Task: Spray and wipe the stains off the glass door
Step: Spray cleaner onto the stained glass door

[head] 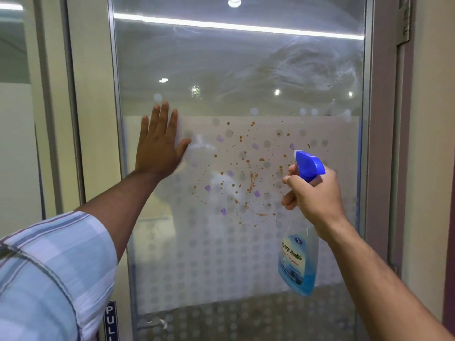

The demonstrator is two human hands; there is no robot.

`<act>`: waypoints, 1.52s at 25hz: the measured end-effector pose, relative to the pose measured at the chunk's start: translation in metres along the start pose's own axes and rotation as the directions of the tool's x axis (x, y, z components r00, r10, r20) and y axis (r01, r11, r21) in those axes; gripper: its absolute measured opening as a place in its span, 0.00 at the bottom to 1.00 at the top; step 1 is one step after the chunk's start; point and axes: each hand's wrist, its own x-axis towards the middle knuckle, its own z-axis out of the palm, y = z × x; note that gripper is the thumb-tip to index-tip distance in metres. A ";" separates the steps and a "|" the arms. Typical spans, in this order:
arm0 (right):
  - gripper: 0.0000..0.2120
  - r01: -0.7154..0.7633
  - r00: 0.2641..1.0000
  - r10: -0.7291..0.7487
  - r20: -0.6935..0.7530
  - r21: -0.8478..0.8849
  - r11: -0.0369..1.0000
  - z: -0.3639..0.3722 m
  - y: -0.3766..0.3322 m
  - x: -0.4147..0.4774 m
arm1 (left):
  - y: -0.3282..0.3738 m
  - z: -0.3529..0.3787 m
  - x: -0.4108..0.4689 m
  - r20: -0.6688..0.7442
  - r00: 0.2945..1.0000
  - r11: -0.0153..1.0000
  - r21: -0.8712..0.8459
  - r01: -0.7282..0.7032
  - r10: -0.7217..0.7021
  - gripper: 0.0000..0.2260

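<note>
The glass door (246, 70) fills the middle of the view, with a frosted dotted band across its lower half. Orange-brown stains (246, 178) are spattered over the middle of that band, among a few small purple marks. My left hand (158, 146) lies flat on the glass at the band's left edge, fingers spread upward, holding nothing. My right hand (312, 200) grips the neck of a spray bottle (298, 264) of blue liquid. Its blue trigger head (309, 164) points left at the stains, with fingers on the trigger.
A metal frame (115, 119) edges the glass on the left, and the door's hinge side (403, 23) is at the right. A blue "PULL" label (110, 321) sits at the lower left. Smeared streaks (307, 67) cloud the upper right glass. No cloth is in view.
</note>
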 end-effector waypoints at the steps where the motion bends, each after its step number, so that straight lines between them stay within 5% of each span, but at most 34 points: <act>1: 0.05 0.000 1.000 0.000 0.003 -0.007 1.000 0.001 0.000 -0.004 | 0.000 -0.001 0.000 0.008 1.000 1.000 -0.005 0.000 0.000 0.35; 10: 0.05 -0.032 0.999 0.032 -0.006 0.014 0.999 0.014 0.005 -0.050 | -0.009 -0.020 -0.009 0.115 0.993 0.993 -0.118 0.020 -0.007 0.38; 22: 0.04 -0.128 0.972 0.092 0.215 0.163 0.978 0.045 -0.009 -0.113 | 0.045 -0.103 -0.172 0.429 0.902 0.913 -0.345 0.217 -0.052 0.39; 25: 0.06 -0.172 0.948 0.099 0.303 0.225 0.959 0.043 -0.017 -0.129 | 0.083 -0.145 -0.214 0.553 0.828 0.758 -0.500 0.418 -0.092 0.35; 31: 0.15 -0.335 0.812 0.106 0.574 0.310 0.890 0.025 -0.034 -0.168 | 0.159 -0.239 -0.301 0.810 0.586 0.220 -0.575 0.788 0.016 0.27; 38: 0.19 -0.531 0.622 0.058 0.781 0.367 0.764 0.004 -0.061 -0.253 | 0.224 -0.333 -0.395 0.831 0.502 0.203 -0.463 0.863 -0.239 0.25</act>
